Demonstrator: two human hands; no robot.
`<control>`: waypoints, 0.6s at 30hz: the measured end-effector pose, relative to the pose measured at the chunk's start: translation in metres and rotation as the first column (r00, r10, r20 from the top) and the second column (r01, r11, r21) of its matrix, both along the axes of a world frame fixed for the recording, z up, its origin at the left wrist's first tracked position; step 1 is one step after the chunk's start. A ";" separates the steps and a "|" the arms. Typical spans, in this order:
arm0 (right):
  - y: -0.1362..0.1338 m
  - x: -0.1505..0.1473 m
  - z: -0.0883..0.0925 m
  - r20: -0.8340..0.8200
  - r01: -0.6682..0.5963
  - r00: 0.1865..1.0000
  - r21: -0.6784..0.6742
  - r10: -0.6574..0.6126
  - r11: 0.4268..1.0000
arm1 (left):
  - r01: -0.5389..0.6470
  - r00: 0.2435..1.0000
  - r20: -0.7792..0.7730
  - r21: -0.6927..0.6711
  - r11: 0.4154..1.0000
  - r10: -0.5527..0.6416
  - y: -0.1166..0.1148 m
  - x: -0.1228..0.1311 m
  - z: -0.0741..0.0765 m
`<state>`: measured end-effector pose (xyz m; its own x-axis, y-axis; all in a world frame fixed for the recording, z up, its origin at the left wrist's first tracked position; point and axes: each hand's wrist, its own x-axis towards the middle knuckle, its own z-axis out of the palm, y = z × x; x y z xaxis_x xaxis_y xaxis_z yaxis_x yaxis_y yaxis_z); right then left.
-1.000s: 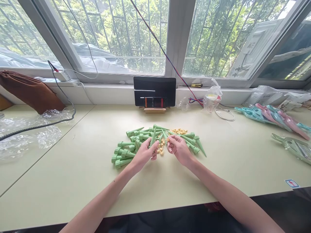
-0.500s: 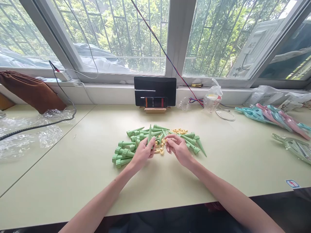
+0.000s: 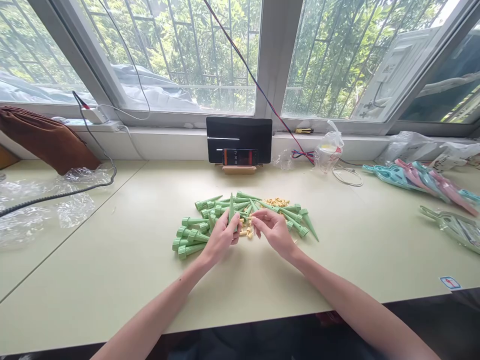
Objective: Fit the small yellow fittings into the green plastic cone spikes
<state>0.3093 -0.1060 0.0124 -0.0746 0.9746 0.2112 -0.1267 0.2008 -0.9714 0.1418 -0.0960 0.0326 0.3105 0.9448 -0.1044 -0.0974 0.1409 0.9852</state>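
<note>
Head view: At a pale green table (image 3: 112,280) under a wide window, a person works both bare hands over a heap of green plastic spikes (image 3: 193,231). The left hand (image 3: 221,237) is closed around one green spike (image 3: 231,209), gripping its thick lower end, so that the cone stands nearly upright and its tip rises clear above the fingers. The right hand (image 3: 276,231) sits just beside it, to the right, with thumb and forefinger pinched together and pointing at the held spike. The fingertips (image 3: 257,218) are near the spike's shaft but not on it. Whether a part is nipped between them is too small to tell.

Small yellow pieces (image 3: 278,202) lie scattered among the spikes, some directly below the gap between the two hands. The rest of the heap fans out to either side of the wrists.

Behind the heap, a phone (image 3: 240,157) leans on a wooden stand in front of a black tablet (image 3: 239,136). Pastel plastic clips (image 3: 420,179) lie at far right, and clear wrap (image 3: 37,207) and a black cable (image 3: 60,194) at left.
</note>
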 end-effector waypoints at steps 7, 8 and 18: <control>-0.004 -0.002 0.003 0.042 0.008 0.999 0.027 -0.009 1.000 | -0.041 0.999 -0.002 0.005 0.999 0.041 0.001 -0.001 -0.002; -0.005 -0.002 0.003 0.049 0.009 0.999 0.030 -0.010 1.000 | -0.048 0.999 0.005 0.002 0.999 0.048 0.002 -0.001 -0.003; -0.005 0.000 0.000 0.122 -0.018 0.992 0.061 0.010 0.998 | 0.006 0.998 0.064 -0.051 0.999 -0.002 0.005 -0.001 -0.002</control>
<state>0.3090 -0.1115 0.0121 -0.1167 0.9586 0.2598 -0.0113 0.2603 -0.9655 0.1410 -0.0913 0.0304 0.3219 0.9375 -0.1320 -0.1594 0.1912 0.9685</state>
